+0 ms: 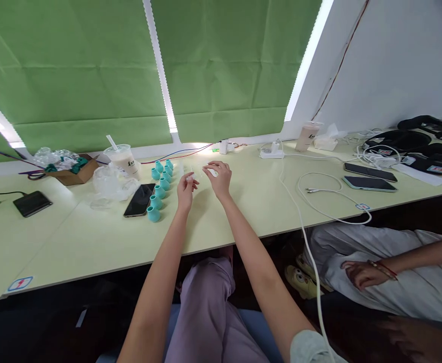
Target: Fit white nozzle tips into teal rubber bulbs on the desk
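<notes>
My left hand (186,189) is closed in a pinch above the table, with a small clear piece (189,178) at its fingertips. To its right, my right hand (221,179) has thumb and fingers drawn together around something small and whitish, mostly covered by the fingers. A gap separates the two hands. Several little turquoise vase-shaped pieces (155,202) stand in two uneven rows just left of my left hand. Behind the hands lie some faint see-through pieces (181,169), too indistinct to name.
A black phone (139,200) lies left of the turquoise pieces, near a crumpled plastic bag (111,184) and a drink cup (124,160). Farther left is a cardboard box (73,174). White cables (300,212) and a power strip (271,152) lie right. Another person's hand (364,274) rests below the table.
</notes>
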`<state>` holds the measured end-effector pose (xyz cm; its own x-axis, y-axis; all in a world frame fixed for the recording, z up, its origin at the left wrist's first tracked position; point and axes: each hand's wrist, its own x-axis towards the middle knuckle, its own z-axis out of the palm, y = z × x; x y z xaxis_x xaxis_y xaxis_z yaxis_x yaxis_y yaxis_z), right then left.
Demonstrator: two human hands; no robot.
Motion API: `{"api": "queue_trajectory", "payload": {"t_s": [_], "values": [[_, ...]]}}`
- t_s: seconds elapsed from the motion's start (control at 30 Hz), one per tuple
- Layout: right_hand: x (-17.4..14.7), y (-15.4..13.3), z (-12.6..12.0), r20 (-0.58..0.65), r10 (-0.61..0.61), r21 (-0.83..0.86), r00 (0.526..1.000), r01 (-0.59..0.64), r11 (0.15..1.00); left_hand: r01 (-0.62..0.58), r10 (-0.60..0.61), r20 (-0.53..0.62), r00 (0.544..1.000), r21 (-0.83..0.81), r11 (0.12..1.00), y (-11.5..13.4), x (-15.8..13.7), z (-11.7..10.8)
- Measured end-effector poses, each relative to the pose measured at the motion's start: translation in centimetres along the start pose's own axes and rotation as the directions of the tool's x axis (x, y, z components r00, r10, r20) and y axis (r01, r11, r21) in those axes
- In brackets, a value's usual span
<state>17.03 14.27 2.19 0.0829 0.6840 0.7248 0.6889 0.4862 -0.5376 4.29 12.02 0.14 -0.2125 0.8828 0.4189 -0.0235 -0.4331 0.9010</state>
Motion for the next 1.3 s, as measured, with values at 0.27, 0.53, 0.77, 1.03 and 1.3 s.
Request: {"api": "queue_trajectory", "payload": {"t_s": [0.27, 0.53, 0.77, 1.03, 1.3], "values": [[0.0, -0.6, -0.5, 0.105, -0.164, 0.118, 0.981, 0.151, 0.981, 0.025, -0.023, 0.024, 0.999, -0.128, 0.991, 0.0, 0.2, 0.1], [-0.5, -0.7, -0.1, 0.126, -0.278, 0.078, 0.952, 0.27, 0.96, 0.058, -0.05, 0.043, 0.998, -0.214, 0.975, -0.3, 0.0, 0.2], [-0.7, -0.8, -0.2, 0.12, -0.314, -0.006, 0.942, 0.317, 0.949, 0.088, -0.078, 0.053, 0.996, -0.246, 0.965, -0.2, 0.1, 0.1], [-0.8, -0.7, 0.0, 0.102, -0.338, -0.025, 0.936, 0.342, 0.939, 0.106, -0.096, 0.052, 0.994, -0.245, 0.964, 0.0, 0.0, 0.1], [-0.7, -0.4, 0.1, 0.067, -0.375, 0.041, 0.924, 0.373, 0.927, 0.102, -0.093, 0.046, 0.995, -0.245, 0.964, 0.0, 0.0, 0.2]]}}
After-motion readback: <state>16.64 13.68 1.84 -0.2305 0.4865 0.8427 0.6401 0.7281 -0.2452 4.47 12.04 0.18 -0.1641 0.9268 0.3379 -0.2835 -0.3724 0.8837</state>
